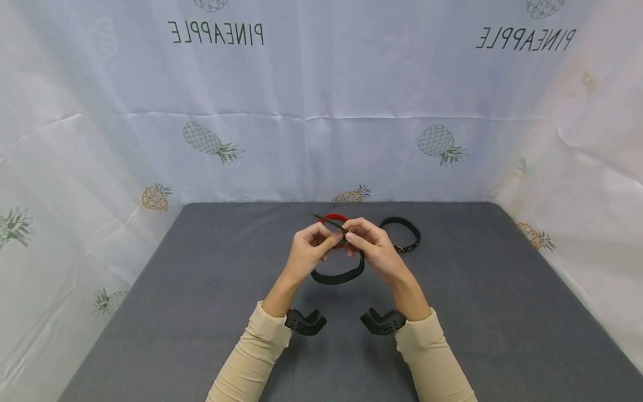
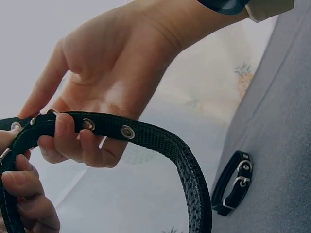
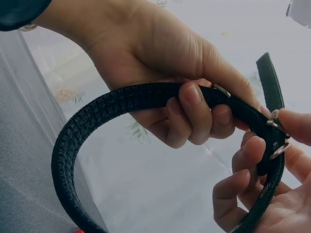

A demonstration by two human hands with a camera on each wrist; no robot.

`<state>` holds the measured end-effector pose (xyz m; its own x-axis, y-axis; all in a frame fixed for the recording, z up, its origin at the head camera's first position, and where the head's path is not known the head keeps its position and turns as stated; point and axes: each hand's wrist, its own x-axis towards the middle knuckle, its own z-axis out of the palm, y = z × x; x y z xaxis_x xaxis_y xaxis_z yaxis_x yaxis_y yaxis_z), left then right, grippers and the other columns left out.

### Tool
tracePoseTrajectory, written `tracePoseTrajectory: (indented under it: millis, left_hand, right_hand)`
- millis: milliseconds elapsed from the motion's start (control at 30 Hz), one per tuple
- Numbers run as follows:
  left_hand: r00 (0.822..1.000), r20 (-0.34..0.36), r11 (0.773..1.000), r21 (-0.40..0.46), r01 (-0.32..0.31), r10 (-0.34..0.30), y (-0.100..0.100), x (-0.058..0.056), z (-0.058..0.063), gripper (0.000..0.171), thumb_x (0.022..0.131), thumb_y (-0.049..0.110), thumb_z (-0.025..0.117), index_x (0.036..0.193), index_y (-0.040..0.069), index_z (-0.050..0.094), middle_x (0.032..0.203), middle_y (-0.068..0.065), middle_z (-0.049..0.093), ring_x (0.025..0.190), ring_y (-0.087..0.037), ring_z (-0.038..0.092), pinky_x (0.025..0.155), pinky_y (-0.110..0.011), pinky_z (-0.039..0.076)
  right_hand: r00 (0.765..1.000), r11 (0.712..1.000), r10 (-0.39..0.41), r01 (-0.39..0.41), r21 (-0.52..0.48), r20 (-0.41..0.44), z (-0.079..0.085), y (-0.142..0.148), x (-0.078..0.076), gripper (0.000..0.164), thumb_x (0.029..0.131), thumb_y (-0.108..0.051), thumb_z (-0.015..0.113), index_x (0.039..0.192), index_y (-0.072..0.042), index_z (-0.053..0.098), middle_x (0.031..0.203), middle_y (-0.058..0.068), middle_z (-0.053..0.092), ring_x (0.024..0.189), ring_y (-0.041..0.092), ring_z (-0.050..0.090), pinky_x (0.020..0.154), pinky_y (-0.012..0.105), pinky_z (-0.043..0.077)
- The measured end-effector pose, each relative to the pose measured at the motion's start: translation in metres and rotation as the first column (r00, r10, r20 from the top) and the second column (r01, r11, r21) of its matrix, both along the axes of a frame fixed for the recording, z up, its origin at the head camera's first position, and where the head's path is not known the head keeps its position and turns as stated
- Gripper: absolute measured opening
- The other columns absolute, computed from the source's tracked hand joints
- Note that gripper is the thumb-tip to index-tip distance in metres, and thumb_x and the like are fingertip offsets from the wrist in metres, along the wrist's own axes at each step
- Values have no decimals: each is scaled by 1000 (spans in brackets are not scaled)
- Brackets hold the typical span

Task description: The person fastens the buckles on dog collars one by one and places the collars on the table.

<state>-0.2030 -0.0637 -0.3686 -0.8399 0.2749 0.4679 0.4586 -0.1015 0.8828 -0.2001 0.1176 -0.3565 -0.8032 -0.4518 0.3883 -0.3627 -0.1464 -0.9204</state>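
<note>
A dark green collar (image 1: 339,278) hangs in a loop between both hands, lifted off the table. My left hand (image 1: 305,252) pinches the strap end near the metal buckle (image 3: 276,127), thumb against it. My right hand (image 1: 380,254) grips the other side of the strap, its fingers curled round the band. Metal eyelets (image 2: 128,131) line the strap in the left wrist view. In the right wrist view the pointed strap tip (image 3: 269,77) sticks up beyond the buckle, and a metal ring (image 3: 280,150) sits just under it. Fingers partly hide the buckle.
On the grey table (image 1: 211,312), a black buckled collar (image 1: 418,233) lies right of the hands. A red collar (image 1: 335,216) lies behind them, partly covered. White curtains with pineapple prints (image 1: 321,156) enclose the table at the back and sides.
</note>
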Motion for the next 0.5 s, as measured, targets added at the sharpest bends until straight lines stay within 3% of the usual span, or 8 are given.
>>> tracePoseTrajectory:
  millis: [167, 367, 500]
  left_hand:
    - [999, 32, 999, 4, 35, -35, -1, 2, 3, 22, 93, 9, 63, 84, -9, 55, 64, 8, 49, 52, -3, 40, 50, -23, 35]
    - [990, 119, 997, 8, 79, -80, -4, 2, 4, 12, 94, 11, 62, 87, 3, 56, 65, 11, 49, 53, -4, 39, 54, -20, 34]
    - [982, 165, 995, -8, 96, -93, -6, 2, 4, 11, 93, 10, 63, 94, 0, 60, 68, 13, 54, 54, -4, 40, 55, -21, 34]
  right_hand:
    - [1000, 999, 28, -28, -18, -1, 1, 2, 0, 17, 100, -15, 52, 111, -26, 59, 89, -9, 61, 67, 9, 52, 66, 24, 48]
    - [999, 999, 49, -49, -15, -6, 0, 3, 0, 16, 100, -16, 53, 112, -25, 59, 89, -9, 62, 66, 12, 52, 64, 23, 47]
    - [998, 998, 57, -57, -15, -15, -1, 3, 0, 15, 99, -15, 55, 109, -24, 61, 87, -8, 63, 66, 12, 53, 64, 23, 48]
